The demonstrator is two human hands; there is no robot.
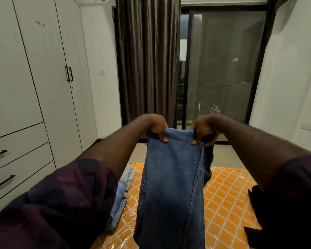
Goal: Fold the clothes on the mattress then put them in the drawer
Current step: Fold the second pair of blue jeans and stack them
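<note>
From my seat the tall white wardrobe [43,69] fills the left wall, with its flat white drawers [20,155] stacked low on the near left, shut as far as I can see. Below me lies the orange lattice-patterned mattress [226,200], running from near to far. Over its middle hangs the long pair of mid-blue denim jeans [171,186], held up at the top edge. The long axis drops straight down from that edge towards me, and the lower end runs out of view at the near edge, so I cannot tell whether it touches the mattress. A folded pile of pale blue and grey clothes [121,194] sits on the mattress just left of the jeans, and a crumpled black garment [257,203] lies on the near right. The left hand [156,126] and the right hand [203,127] are level at the far end, one at each top corner, neither nearer than the other. The fingers [162,138] of both are curled over the edge, pinching the denim against the thumbs. I judge the next fold depends on that hanging length, either lowered flat or doubled end to end.
</note>
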